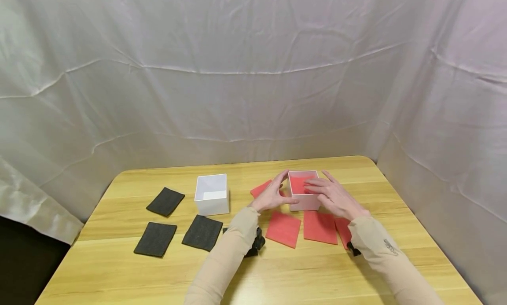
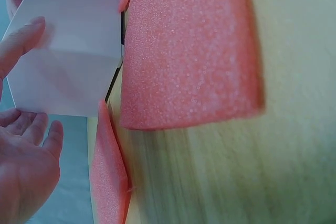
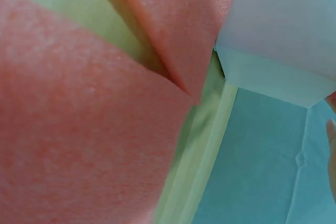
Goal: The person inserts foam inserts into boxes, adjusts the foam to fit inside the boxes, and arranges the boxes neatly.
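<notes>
A white open-topped box (image 1: 304, 202) stands at the right of the table with a red foam sheet (image 1: 297, 184) inside. My left hand (image 1: 271, 196) is spread against the box's left side, thumb at the front and fingers further back. In the left wrist view that thumb (image 2: 23, 43) lies before the box wall. My right hand (image 1: 332, 195) reaches over the right rim, some fingers inside against the red sheet and another extended outside. In the right wrist view, most of this hand is out of frame. Several more red foam sheets (image 1: 283, 229) lie around the box.
A second white box (image 1: 212, 203), with only its pale floor visible inside, stands to the left. Several black foam sheets (image 1: 156, 239) lie on the wooden table (image 1: 297, 278) at left and centre, one partly behind my left forearm. Grey curtains (image 1: 253, 98) hang behind and beside the table.
</notes>
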### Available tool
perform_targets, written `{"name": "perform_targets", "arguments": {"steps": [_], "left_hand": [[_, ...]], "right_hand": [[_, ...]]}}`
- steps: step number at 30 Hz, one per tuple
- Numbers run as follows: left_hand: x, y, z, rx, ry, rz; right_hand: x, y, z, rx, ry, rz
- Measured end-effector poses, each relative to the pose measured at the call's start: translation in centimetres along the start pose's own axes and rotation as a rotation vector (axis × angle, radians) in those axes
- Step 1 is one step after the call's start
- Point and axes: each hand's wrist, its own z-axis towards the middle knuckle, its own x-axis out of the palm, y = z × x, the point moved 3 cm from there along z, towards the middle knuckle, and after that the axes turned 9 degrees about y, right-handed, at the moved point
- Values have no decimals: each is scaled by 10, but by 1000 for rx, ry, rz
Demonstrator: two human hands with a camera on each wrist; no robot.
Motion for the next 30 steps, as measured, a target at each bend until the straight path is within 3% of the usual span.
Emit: {"name": "perform_targets", "arguments": {"steps": [12, 18, 23, 30], "left_hand": [[0, 1, -1, -7, -6, 1], [1, 0, -2, -23, -6, 13], [0, 0, -2, -28, -6, 12], [1, -1, -1, -38, -7, 22]], "right_hand": [[-1, -2, -19, 103, -155, 177], [0, -9, -34, 205, -190, 268], [1, -16, -51, 300, -109, 371], [3, -27, -78, 366, 119, 500]]}}
